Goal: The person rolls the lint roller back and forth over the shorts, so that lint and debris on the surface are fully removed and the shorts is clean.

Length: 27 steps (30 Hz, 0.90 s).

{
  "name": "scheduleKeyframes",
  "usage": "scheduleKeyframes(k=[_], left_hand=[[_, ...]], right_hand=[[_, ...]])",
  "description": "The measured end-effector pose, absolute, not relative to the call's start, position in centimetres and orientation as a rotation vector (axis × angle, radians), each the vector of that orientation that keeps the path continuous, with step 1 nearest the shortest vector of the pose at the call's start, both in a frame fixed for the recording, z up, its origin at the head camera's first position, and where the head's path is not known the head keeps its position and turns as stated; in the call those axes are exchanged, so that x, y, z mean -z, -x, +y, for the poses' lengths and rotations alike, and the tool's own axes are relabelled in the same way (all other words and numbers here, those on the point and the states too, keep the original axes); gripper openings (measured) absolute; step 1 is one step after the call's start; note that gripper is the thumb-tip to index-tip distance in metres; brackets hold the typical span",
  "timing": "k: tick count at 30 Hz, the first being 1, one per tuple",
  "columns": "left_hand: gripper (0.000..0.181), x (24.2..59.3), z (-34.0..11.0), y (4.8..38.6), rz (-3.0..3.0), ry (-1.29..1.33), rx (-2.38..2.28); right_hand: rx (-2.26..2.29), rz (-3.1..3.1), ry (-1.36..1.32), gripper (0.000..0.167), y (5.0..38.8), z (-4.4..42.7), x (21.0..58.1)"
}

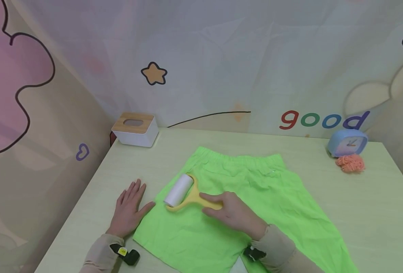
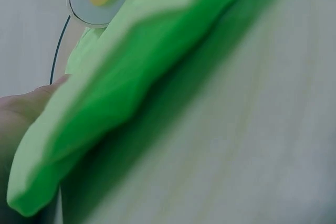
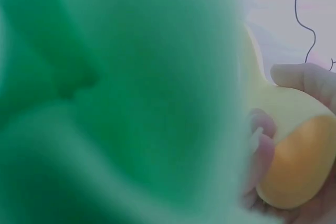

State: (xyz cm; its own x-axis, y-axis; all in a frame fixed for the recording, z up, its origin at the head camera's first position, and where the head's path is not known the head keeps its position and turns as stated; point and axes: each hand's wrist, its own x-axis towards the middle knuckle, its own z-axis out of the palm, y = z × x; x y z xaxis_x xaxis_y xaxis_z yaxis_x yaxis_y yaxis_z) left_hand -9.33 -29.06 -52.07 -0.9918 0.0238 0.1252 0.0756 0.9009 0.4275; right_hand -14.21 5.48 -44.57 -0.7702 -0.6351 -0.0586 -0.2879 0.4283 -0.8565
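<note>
Pinching a lint roller [image 1: 179,190] by its yellow handle between thumb and fingers of the right hand [image 1: 237,212]. Holding its white roll over the left part of green shorts [image 1: 252,178]. Resting the left hand [image 1: 128,212] on the table [image 1: 358,212], fingers spread, thumb at the shorts' edge.

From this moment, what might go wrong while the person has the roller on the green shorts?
The roller in the right hand could drag the green shorts, since the left hand lies mostly on the table. Their creases may also bunch under it. Being close to the shorts' side edge, it might slip off the fabric.
</note>
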Motion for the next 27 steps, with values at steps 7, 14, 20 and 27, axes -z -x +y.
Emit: scheduleKeyframes(k=[7, 14, 20, 27], left_hand=[[0.078, 52.4, -29.2, 9.3, -2.942, 0.081, 0.662], [0.079, 52.5, -29.4, 9.4, -2.964, 0.078, 0.654], [0.079, 52.3, -29.4, 9.4, -2.961, 0.084, 0.656], [0.079, 52.2, -29.3, 9.3, -2.957, 0.088, 0.668]], right_hand=[[1.298, 2.287, 0.769, 0.045, 14.1, 6.0, 44.6], [1.308, 2.268, 0.775, 0.044, 14.1, 6.5, 44.6], [1.293, 2.276, 0.762, 0.045, 14.0, 6.9, 44.5], [1.284, 2.281, 0.73, 0.043, 13.9, 7.4, 44.4]])
